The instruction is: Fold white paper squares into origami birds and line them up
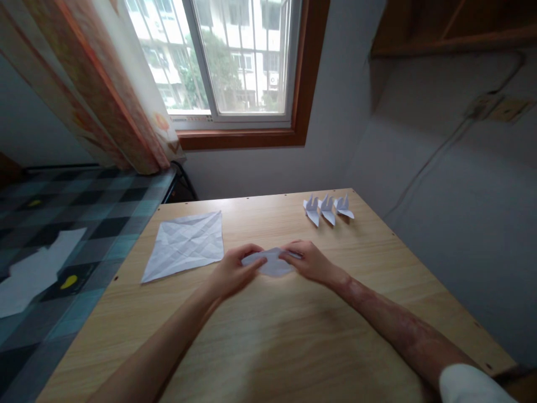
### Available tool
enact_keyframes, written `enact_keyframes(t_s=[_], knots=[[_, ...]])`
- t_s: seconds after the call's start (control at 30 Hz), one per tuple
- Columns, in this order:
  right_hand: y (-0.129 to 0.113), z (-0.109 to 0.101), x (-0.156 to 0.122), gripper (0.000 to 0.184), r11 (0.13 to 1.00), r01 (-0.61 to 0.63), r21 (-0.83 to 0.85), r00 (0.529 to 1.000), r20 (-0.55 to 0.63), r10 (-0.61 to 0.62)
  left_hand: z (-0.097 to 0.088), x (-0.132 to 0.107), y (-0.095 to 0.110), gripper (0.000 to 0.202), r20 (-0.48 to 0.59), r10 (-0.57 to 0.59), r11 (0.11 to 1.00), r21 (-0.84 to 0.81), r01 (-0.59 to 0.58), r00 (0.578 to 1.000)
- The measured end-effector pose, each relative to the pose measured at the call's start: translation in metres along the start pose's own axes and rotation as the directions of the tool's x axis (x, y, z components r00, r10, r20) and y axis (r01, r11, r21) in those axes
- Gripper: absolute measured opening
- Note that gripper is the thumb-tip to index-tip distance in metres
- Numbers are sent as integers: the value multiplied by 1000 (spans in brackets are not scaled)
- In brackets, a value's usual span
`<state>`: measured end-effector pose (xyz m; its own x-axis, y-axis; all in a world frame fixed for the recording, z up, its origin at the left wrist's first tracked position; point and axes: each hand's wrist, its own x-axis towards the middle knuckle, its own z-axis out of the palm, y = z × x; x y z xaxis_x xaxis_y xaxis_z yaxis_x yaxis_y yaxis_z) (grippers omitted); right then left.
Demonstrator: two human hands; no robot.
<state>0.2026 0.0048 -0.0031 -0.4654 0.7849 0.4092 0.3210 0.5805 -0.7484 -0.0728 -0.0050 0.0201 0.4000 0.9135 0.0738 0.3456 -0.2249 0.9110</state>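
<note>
A piece of white paper (pixel 274 264) is held between my two hands above the middle of the wooden table (pixel 293 336). My left hand (pixel 242 270) pinches its left end, thumb on top and fingers behind. At the other end, my right hand (pixel 305 259) grips it in the same way. The paper looks folded, but its exact shape is partly covered by my fingers. To the left lies a creased square sheet of paper (pixel 188 243), spread flat. Three folded paper cranes (pixel 327 210) stand in a row toward the back right corner.
Beyond the table's left edge is a bed with a checked cover (pixel 121 218), where white sheets (pixel 37 274) lie. A window (pixel 247 61) with a curtain (pixel 96 73) is behind. A wall with a cable (pixel 428 159) rises on the right, under a wooden shelf (pixel 453 42).
</note>
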Motion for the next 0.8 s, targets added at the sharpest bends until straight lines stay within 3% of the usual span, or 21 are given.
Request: enact_keyframes(t_s=[0.13,0.33,0.43,0.6,0.8], knots=[[10,0,0,24,992,-128,-17,992,18,129,2,3,-11,34,0,-11,998,64,11,1000],[24,1,-2,18,943,14,-331,1000,14,-11,10,2,-18,19,-50,157,931,341,-131,986],[23,1,-2,18,913,73,-400,997,-2,-81,12,3,-19,15,-84,259,865,464,-192,962],[21,2,-1,22,919,73,-387,996,-16,-85,13,3,-20,15,-53,354,798,538,-272,934],[20,3,-1,18,968,-13,-252,999,-51,0,11,3,-20,20,-73,270,849,489,-201,960]])
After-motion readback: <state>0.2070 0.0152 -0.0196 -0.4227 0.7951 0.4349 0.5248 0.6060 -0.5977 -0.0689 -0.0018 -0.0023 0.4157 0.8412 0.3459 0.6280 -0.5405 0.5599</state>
